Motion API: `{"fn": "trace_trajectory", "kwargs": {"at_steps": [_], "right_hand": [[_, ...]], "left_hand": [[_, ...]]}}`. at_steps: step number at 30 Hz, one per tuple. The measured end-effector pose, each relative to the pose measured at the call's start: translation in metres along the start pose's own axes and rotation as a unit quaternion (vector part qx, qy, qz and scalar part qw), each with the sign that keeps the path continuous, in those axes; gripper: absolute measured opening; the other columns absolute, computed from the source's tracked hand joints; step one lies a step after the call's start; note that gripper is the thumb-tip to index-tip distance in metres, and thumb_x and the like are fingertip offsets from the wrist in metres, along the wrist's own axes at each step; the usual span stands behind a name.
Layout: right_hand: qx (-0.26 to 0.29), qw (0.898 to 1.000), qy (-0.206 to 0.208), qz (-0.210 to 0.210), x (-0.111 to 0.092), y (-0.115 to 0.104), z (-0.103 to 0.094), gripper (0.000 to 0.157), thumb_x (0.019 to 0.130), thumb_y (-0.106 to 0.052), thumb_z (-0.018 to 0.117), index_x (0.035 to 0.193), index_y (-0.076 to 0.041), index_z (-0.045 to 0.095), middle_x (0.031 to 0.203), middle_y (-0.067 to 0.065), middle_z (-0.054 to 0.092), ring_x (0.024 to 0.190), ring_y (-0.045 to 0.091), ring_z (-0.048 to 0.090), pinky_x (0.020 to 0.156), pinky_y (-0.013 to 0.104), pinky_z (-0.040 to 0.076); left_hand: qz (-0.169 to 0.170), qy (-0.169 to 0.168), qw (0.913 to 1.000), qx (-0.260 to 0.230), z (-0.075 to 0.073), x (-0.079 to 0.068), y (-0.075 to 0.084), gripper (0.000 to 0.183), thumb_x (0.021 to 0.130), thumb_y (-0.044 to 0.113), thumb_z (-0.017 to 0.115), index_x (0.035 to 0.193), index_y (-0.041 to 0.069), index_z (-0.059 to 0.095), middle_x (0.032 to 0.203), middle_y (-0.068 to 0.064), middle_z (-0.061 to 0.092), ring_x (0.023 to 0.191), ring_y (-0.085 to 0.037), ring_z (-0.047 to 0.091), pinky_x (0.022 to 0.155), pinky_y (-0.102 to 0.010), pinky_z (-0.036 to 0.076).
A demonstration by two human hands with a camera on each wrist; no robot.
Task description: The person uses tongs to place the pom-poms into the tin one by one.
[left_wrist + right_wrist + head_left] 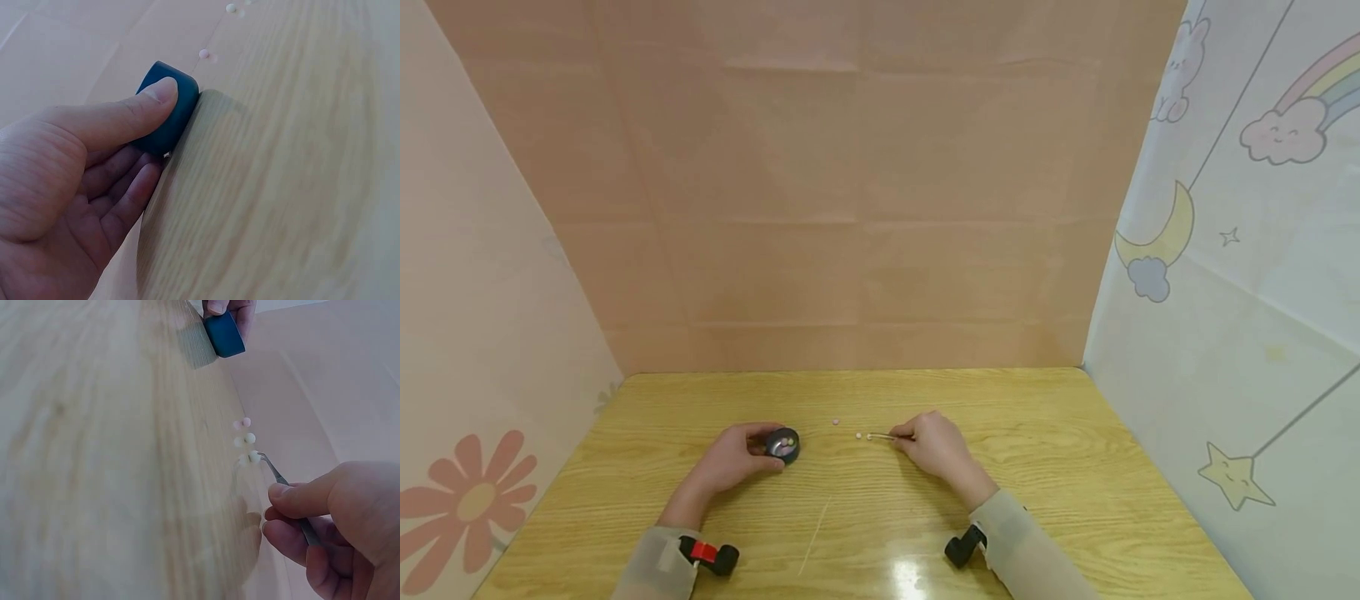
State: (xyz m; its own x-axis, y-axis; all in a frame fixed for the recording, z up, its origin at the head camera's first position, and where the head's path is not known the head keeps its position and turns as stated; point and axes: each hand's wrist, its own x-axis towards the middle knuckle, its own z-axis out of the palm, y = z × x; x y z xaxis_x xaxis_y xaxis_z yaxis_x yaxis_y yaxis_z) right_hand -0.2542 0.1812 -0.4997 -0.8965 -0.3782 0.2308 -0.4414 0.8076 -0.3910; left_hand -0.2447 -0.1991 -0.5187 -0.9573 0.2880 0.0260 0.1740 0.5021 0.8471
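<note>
My left hand (733, 457) holds a small round dark blue cup (164, 115) between thumb and fingers, low at the table. Several small pale beads (787, 443) lie inside it. Metal tweezers (278, 475) are pinched in my right hand (936, 446), their bent tips pointing toward the cup. At those tips is a white bead (254, 457); whether they grip it or only touch it, I cannot tell. Between the tweezers and the cup, a second whitish bead (250, 438) and a pink bead (836, 422) rest on the wood.
The wood-grain table (850, 508) ends at a tan backdrop (857, 250). Patterned panels stand at the left (475, 292) and right (1247, 333). Each wrist wears a black camera mount, the left one (707, 554) with a red part.
</note>
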Motion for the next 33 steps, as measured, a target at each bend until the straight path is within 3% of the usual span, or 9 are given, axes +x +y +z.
{"fn": "trace_trajectory", "kwargs": {"at_steps": [33], "right_hand": [[-0.003, 1.0, -0.007, 0.005, -0.0021, -0.0016, -0.0003, 0.013, 0.098, -0.022, 0.081, 0.109, -0.02, 0.088, 0.101, 0.0, 0.082, 0.095, 0.022, 0.078, 0.079, 0.045, 0.062]], "left_hand": [[0.01, 0.004, 0.9999, 0.001, 0.0017, 0.0004, -0.0055, 0.061, 0.084, 0.021, 0.095, 0.137, 0.003, 0.07, 0.124, -0.01, 0.073, 0.105, -0.021, 0.07, 0.087, -0.03, 0.056]]}}
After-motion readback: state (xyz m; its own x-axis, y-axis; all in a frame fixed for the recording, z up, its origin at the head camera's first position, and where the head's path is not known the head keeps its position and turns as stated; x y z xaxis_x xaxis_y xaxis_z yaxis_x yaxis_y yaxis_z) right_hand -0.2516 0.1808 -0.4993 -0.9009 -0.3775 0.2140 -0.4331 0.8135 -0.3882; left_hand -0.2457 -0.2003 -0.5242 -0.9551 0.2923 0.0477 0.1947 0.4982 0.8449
